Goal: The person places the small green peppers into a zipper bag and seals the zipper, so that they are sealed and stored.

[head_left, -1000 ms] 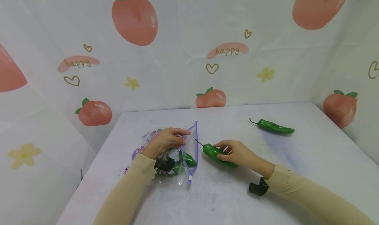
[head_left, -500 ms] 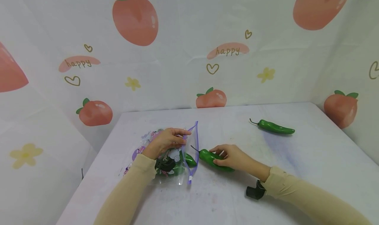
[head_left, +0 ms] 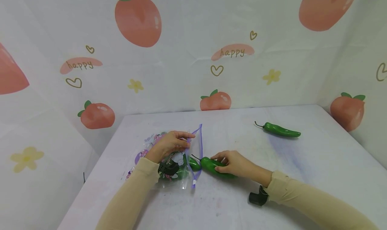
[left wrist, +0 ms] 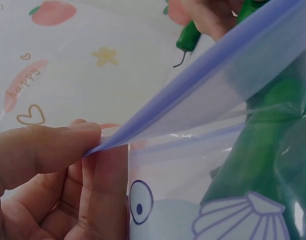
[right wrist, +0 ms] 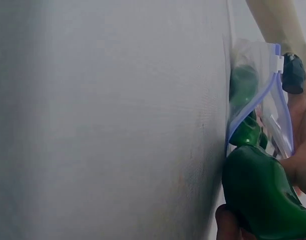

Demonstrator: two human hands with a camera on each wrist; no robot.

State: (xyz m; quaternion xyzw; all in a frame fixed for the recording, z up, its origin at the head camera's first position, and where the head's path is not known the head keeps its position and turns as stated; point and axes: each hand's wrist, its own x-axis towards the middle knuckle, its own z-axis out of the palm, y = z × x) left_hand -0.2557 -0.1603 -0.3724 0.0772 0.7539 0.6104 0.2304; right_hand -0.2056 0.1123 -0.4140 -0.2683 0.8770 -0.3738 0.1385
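A clear zip bag with a purple zip edge and cartoon print lies at the left of the table, its mouth spread toward the right. My left hand pinches the bag's upper edge between thumb and fingers, plain in the left wrist view. Inside the bag sit green peppers, partly veiled by the print and my left hand. My right hand grips another long green pepper from above. Its stem end is at the bag's mouth, the stem overlapping the opening.
One more green pepper lies toward the back right of the white table. A white slider sits at the near end of the zip. Black camera mounts are on the wrists. A fruit-printed cloth hangs behind.
My right hand has carried its pepper left and slightly nearer, bringing the stem end to the bag's opening. My left hand stays in place on the bag's edge.
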